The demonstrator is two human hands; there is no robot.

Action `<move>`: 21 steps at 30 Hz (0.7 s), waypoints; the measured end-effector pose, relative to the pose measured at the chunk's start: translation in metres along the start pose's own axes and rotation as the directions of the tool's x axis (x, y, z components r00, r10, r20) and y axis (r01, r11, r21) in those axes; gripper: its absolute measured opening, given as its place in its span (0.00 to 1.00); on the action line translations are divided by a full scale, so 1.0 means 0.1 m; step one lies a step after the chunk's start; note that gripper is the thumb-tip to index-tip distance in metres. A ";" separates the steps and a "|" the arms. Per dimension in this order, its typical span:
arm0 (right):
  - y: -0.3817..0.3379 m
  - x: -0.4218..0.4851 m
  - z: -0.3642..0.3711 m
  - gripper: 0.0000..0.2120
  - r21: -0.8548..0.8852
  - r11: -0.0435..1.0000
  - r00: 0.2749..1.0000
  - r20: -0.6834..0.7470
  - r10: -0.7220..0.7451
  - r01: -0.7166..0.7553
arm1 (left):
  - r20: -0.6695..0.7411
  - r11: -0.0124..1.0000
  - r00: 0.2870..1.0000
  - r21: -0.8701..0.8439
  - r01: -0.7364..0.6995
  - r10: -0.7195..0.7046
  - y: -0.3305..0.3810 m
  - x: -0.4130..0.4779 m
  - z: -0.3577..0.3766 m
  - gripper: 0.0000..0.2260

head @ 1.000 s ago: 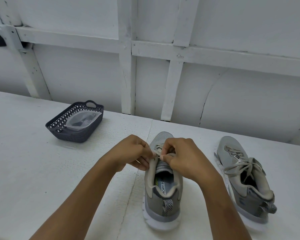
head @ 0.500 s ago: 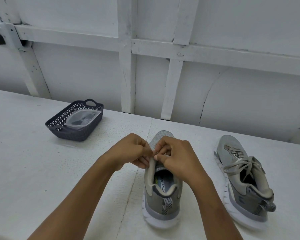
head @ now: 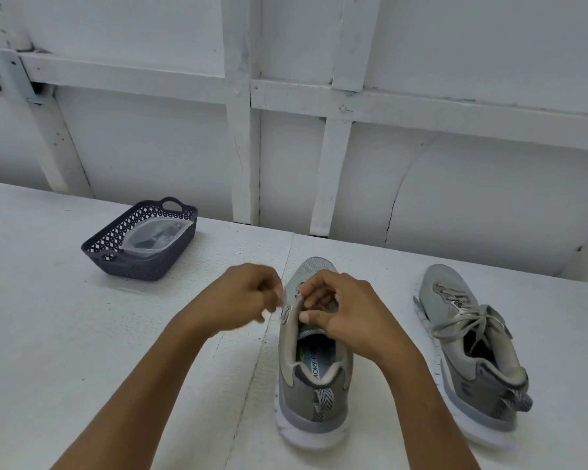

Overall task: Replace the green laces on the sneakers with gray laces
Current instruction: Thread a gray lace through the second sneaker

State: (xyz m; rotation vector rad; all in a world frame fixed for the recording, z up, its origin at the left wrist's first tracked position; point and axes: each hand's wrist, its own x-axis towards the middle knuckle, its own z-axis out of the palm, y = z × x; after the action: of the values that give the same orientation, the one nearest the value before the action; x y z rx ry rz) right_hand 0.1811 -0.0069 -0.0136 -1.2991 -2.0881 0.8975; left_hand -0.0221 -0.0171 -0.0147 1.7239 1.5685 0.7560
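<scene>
Since half a second ago the left hand [head: 241, 300] has pulled away leftward from the shoe. It now sits blurred just beside the shoe's left side, fingers curled in. Whether it pinches a lace tip I cannot tell (a tiny pale speck shows at its fingertips, too smeared to name). The right hand [head: 348, 315] stays on the near gray mesh sneaker with a white sole [head: 314, 385], fingers curled over the eyelet edge and thumb pressed by the tongue, gripping the upper there. That sneaker stands upright on the white textured desk [head: 65, 334], toe toward the wall, heel toward the person. Apart to its right lies the second gray sneaker [head: 452, 283], angled slightly, its pale gray laces [head: 469, 322] threaded and tied in a bow. Farther left on the desk sits a dark openwork plastic basket with loop handles [head: 140, 266], and a clear plastic bag [head: 157, 234] lies inside it. A seam runs down the desk just left of the near sneaker. Behind the desk rises a white painted wall [head: 455, 198] crossed by white wooden battens [head: 245, 147], with a hairline crack at right
</scene>
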 end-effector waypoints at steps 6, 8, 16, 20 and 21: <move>0.19 -0.05 -0.06 0.28 -0.099 0.995 0.996 -0.086 -0.030 0.022 | -0.107 0.393 0.984 -0.919 -0.043 -0.142 0.04 0.00 -0.16 0.08; 0.26 -0.08 -0.09 0.32 -0.087 0.996 0.995 -0.100 0.014 -0.023 | -0.084 0.576 0.980 -0.817 0.038 -0.183 -0.05 0.02 -0.17 0.07; 0.39 -0.16 -0.16 0.19 0.056 0.980 0.980 -0.041 0.194 -0.192 | 0.051 0.902 0.991 -0.423 -0.090 0.122 -0.05 -0.11 -0.06 0.06; 0.45 -0.18 -0.15 0.17 0.060 0.976 0.978 0.000 0.210 -0.210 | -0.013 0.459 0.999 -0.888 -0.036 0.052 -0.02 -0.07 -0.09 0.07; 0.45 -0.18 -0.15 0.20 0.061 0.978 0.980 0.013 0.200 -0.201 | 0.001 0.469 1.000 -0.883 -0.011 0.024 0.00 -0.05 -0.04 0.08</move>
State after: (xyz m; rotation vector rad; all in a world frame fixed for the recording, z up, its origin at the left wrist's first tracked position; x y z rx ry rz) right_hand 0.2248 -0.0046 -0.0396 -1.4952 -1.9429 1.0445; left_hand -0.0259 -0.0221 -0.0124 0.9173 0.8184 1.2766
